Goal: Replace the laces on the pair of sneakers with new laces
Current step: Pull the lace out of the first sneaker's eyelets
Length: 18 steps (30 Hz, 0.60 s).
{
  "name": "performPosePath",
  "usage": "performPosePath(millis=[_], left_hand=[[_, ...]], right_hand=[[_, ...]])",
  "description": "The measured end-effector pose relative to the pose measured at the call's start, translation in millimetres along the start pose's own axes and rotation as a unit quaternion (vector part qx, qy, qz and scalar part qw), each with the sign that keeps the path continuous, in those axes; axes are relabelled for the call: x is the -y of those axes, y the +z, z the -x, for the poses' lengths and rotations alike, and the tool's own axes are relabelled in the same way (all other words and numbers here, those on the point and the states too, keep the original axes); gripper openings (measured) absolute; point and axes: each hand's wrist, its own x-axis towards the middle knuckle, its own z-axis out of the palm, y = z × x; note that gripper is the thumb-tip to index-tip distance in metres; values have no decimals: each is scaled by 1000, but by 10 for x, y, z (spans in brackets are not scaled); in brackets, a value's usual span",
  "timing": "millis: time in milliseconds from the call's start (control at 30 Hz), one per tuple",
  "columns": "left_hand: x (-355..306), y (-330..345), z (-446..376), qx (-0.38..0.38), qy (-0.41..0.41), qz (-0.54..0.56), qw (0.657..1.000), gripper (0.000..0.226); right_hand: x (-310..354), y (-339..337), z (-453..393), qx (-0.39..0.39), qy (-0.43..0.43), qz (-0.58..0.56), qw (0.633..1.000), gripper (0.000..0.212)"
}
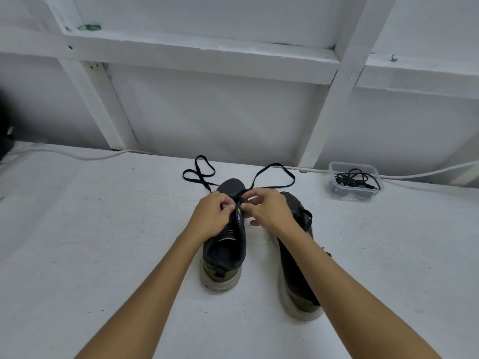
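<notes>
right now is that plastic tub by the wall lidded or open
Open: the clear plastic tub shows no lid on top, and a tangle of black cord sits inside it in plain view.

My two sneakers are black with olive-green heels and dirty white soles; one tongue carries purple and yellow-green marks. The lace is black. My bench and wall are white, and a green band lies on the ledge.

Two sneakers stand on the table: the left sneaker just left of the right sneaker. Behind the left sneaker lies a lace; a container sits behind and right of it.
</notes>
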Motion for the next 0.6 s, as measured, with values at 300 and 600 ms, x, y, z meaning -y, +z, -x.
performPosePath(millis=[300, 600], left_hand=[[26, 76, 10, -24, 4, 15, 1000, 10], [49, 88, -22, -16, 58, -16, 998, 11]], right_hand=[[-41, 49, -64, -7, -31, 75, 997, 5], [-23, 73, -55, -3, 1, 59, 998, 11]])
